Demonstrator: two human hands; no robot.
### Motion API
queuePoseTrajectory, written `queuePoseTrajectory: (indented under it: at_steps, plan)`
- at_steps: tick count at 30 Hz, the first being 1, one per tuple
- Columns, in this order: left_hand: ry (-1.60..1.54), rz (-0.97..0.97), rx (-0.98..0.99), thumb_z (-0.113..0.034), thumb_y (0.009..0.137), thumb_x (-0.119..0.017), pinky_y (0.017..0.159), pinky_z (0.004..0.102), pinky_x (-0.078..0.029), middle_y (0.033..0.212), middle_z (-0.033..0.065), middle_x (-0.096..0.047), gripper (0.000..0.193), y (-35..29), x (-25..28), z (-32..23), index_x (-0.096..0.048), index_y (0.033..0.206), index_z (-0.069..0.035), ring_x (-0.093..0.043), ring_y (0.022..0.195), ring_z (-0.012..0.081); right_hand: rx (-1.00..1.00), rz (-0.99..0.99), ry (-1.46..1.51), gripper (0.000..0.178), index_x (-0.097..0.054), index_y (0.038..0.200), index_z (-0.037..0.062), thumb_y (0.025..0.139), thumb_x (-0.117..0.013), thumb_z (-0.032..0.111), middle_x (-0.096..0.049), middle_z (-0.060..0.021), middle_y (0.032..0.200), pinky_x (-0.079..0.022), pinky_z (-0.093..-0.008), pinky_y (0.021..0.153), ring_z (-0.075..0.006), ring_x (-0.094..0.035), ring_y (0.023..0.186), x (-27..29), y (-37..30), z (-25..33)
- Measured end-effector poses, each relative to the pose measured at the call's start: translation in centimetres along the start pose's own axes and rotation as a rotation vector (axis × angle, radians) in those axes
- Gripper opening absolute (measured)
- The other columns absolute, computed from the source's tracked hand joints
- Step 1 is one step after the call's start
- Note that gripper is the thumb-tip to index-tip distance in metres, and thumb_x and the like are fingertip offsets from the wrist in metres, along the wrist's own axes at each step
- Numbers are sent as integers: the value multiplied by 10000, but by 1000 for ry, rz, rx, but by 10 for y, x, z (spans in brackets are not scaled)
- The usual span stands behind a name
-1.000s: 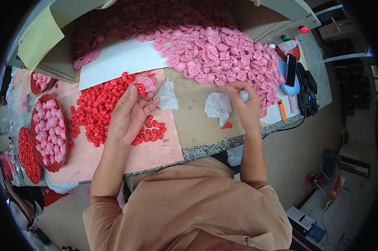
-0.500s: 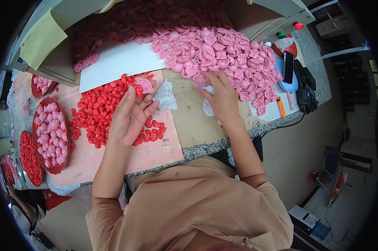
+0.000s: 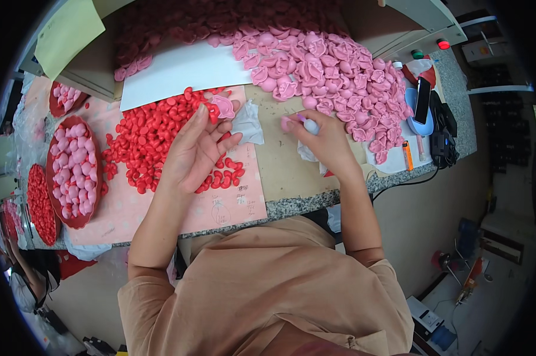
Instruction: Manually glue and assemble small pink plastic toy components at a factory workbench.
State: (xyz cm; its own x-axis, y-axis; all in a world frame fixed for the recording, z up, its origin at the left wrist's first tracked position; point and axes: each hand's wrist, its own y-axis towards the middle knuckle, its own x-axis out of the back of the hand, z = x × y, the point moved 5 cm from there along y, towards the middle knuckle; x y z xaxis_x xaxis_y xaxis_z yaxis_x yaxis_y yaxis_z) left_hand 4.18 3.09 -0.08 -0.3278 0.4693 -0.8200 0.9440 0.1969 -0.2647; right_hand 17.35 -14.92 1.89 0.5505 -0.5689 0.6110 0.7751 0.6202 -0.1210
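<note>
My left hand, palm up over the red pile, pinches a small red curved plastic piece between thumb and fingers. A pink ruffled plastic piece sits against it at the fingertips. To the right, my right hand is closed around a small white squeeze bottle with a purple tip. A round pink plastic piece is also at its thumb and fingertips. Below the left hand spread many loose red curved pieces, and beyond the right hand lies a large heap of pink pieces.
Dark red oval trays stand at left, one with pink-and-red pieces, another with red pieces. Crumpled white tissue lies between my hands. At right are a blue dish, a phone, an orange lighter and a black adapter.
A round pink piece now shows at my right fingertips, and the bottle sits further back in that hand. The left hand keeps its hold. The whole view has shifted slightly.
</note>
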Motion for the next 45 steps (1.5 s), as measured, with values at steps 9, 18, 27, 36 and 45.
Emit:
queuePoseTrajectory:
  at_steps: [9, 18, 27, 36, 45]
  plan:
    - [-44, -21, 13, -251, 947, -465, 872, 385, -485, 1136, 121, -578, 294, 0, 5, 5, -511, 1170, -66, -577, 898, 143, 227, -88, -157, 270, -622, 1032, 25, 778, -667, 106, -615, -91, 942, -464, -290, 741, -185, -601, 830, 9, -3, 3]
    - [-106, 22, 137, -220, 919, -521, 883, 407, -485, 1024, 67, -624, 195, -1, 3, 24, -572, 1057, -92, -598, 884, 164, 368, -82, -215, 339, -628, 1056, 50, 725, -694, 64, -583, -73, 984, -458, -290, 719, -185, -577, 832, 1, -11, 15]
    - [-55, 60, 143, -227, 919, -520, 862, 372, -499, 1036, 57, -607, 299, -4, 2, 31, -530, 1170, -65, -595, 907, 168, 414, -50, 266, 410, -641, 1069, 47, 673, -710, -34, -557, -42, 970, -394, -190, 604, -65, -442, 661, -23, -19, 58]
    - [-18, 61, 155, -235, 918, -521, 882, 355, -485, 1102, 72, -587, 370, -2, -1, 31, -484, 1236, -50, -585, 1011, 184, 492, -68, 192, 409, -642, 1075, 62, 681, -724, -7, -562, -55, 998, -422, -211, 597, -83, -474, 666, -33, -12, 59]
    - [96, 66, 82, -221, 924, -499, 920, 379, -466, 1147, 107, -559, 383, -1, 1, 30, -444, 1257, -41, -566, 1059, 245, 539, -106, 167, 392, -653, 1061, 84, 683, -739, 21, -543, -56, 977, -419, -212, 604, -94, -478, 701, -37, -12, 56]
